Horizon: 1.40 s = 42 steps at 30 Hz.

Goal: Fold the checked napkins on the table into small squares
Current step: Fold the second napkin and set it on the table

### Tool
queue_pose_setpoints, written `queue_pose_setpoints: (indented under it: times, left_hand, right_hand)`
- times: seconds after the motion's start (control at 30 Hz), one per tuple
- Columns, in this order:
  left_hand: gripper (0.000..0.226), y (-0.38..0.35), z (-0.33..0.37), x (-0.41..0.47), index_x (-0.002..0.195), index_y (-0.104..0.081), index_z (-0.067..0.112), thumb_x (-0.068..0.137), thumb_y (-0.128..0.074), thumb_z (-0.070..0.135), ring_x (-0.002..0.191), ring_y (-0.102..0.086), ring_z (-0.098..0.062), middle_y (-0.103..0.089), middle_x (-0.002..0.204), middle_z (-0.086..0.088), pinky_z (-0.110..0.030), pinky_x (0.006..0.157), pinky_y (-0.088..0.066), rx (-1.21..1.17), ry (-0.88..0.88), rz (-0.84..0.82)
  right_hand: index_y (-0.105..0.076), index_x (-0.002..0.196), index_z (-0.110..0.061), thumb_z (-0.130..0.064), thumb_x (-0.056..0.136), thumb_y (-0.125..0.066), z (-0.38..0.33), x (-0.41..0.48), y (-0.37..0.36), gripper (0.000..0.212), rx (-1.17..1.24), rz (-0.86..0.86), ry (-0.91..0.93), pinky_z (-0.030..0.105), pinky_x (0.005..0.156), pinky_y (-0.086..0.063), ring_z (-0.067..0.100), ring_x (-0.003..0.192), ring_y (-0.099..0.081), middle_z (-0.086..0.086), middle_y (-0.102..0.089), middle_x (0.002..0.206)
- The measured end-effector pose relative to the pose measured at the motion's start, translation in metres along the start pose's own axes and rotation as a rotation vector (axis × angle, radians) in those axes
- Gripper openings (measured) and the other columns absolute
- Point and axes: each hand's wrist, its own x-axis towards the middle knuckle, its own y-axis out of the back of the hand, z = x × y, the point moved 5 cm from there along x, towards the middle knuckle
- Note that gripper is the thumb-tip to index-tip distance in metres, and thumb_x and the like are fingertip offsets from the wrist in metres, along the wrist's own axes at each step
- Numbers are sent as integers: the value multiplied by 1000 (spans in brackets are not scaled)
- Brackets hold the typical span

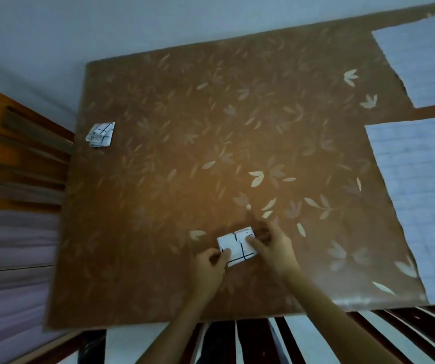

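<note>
Low in the frame's centre, the checked napkin (237, 245) lies on the leaf-patterned tablecloth (211, 127). The left hand (212, 264) pinches its lower left corner and the right hand (274, 248) its right edge. Should either pinch slacken, the layers would likely spring open or skew, like the loose folded napkin (100, 134) at left.

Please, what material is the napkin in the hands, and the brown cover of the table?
The napkin is likely thin cloth, perhaps paper: matt white with black lines, keeping soft layered folds. The table cover is likely plastic or oilcloth: smooth, slightly glossy, with light shining on its printed leaves.
</note>
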Motion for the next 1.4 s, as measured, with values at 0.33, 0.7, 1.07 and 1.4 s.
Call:
queue_pose_setpoints:
  times: [0.33, 0.7, 1.07, 1.4]
  left_hand:
    - [31, -5, 6, 14, 80, -54, 19, 93, -57, 48, 70, -58, -16, -60, 77, 4, -30, 59, -38, 563, -123, 257]
    - [48, -27, -13, 8, 136, -58, 7, 95, -46, 29, 136, -51, -29, -53, 147, -14, -42, 103, -47, 917, -782, 153]
    - [58, -8, -5, -4, 158, -23, 18, 105, -31, 41, 152, -21, -32, -13, 166, -18, -46, 119, -30, 946, -381, -39]
    - [24, 31, 12, -89, 119, -61, 23, 97, -51, 23, 113, -57, -20, -54, 122, 1, -37, 90, -51, 718, -440, 39]
  right_hand:
    - [-66, 123, -11, -44, 86, -49, -19, -29, -42, 53, -690, 21, 704, 36, 105, -32, 23, 131, -48, 8, -59, 140]
    - [-36, 152, -9, -55, 104, -6, 29, -19, -44, 74, -1044, -214, 483, 47, 115, -22, 23, 149, -28, 8, -32, 161]
    - [-40, 149, -6, -29, 94, -23, 17, -26, -34, 62, -922, -93, 399, 42, 122, -15, 27, 148, -30, 10, -37, 158]
    - [-59, 131, -15, -21, 89, -41, -25, -101, 10, 47, -584, 36, 367, 46, 93, -51, 31, 111, -63, 5, -68, 123]
